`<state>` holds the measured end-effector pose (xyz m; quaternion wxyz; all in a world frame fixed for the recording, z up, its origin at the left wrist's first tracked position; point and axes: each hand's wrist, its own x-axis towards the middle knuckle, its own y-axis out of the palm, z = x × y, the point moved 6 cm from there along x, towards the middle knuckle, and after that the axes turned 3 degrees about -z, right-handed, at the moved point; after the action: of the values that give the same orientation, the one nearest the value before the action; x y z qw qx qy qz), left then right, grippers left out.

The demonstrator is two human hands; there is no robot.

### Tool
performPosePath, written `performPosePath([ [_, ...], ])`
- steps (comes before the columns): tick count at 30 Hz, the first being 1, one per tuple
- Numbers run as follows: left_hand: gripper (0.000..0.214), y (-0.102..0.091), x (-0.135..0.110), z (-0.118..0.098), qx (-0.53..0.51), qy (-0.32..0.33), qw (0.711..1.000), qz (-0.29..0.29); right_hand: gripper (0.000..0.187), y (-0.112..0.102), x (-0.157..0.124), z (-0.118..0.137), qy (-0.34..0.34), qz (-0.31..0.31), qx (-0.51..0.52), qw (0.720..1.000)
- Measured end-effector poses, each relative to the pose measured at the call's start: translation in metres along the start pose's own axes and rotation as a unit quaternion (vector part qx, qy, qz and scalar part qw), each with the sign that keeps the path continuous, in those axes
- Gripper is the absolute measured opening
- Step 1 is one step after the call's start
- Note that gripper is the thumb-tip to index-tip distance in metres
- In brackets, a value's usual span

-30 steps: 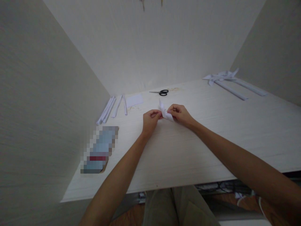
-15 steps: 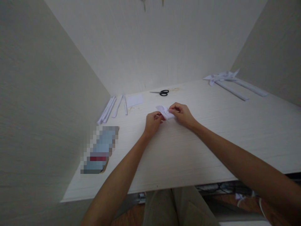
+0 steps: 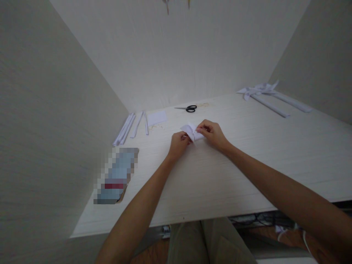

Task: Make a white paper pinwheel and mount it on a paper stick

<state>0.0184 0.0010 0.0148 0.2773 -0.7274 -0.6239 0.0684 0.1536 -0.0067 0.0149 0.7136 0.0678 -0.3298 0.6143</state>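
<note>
A small folded piece of white paper (image 3: pixel 191 131) is held just above the pale wooden table (image 3: pixel 247 157), near its middle. My left hand (image 3: pixel 178 143) pinches the paper's left side with closed fingers. My right hand (image 3: pixel 212 134) pinches its right side, fingers curled over it. The two hands almost touch each other. Black-handled scissors (image 3: pixel 188 108) lie a little beyond the hands, toward the back wall.
Several folded white paper strips (image 3: pixel 129 124) and a flat white paper square (image 3: pixel 157 117) lie at the back left. A folded paper shape with long strips (image 3: pixel 268 93) rests at the back right. A blurred blue object (image 3: pixel 117 176) sits at the left front. Walls close in on three sides.
The paper, which stood up between my fingers a second ago, has been turned down flatter. Both hands have shifted slightly right and closer together.
</note>
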Motion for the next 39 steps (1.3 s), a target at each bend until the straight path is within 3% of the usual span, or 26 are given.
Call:
performPosePath([
  [12,0.018,0.003,0.001,-0.001,-0.004,0.071,0.997,0.027,0.016,0.002,-0.001,0.000,0.018,0.014,-0.045,0.999],
  [20,0.020,0.003,0.003,-0.001,0.005,0.081,0.996,0.022,0.023,0.009,-0.001,0.001,-0.002,0.052,-0.059,0.997],
  [30,0.027,-0.001,0.004,0.003,0.034,0.062,0.998,-0.006,0.014,0.011,-0.002,-0.001,0.005,0.070,-0.053,0.996],
  [39,0.027,-0.004,-0.002,-0.003,-0.015,0.001,0.999,-0.032,0.010,0.002,0.000,-0.002,0.046,-0.002,-0.025,0.999],
])
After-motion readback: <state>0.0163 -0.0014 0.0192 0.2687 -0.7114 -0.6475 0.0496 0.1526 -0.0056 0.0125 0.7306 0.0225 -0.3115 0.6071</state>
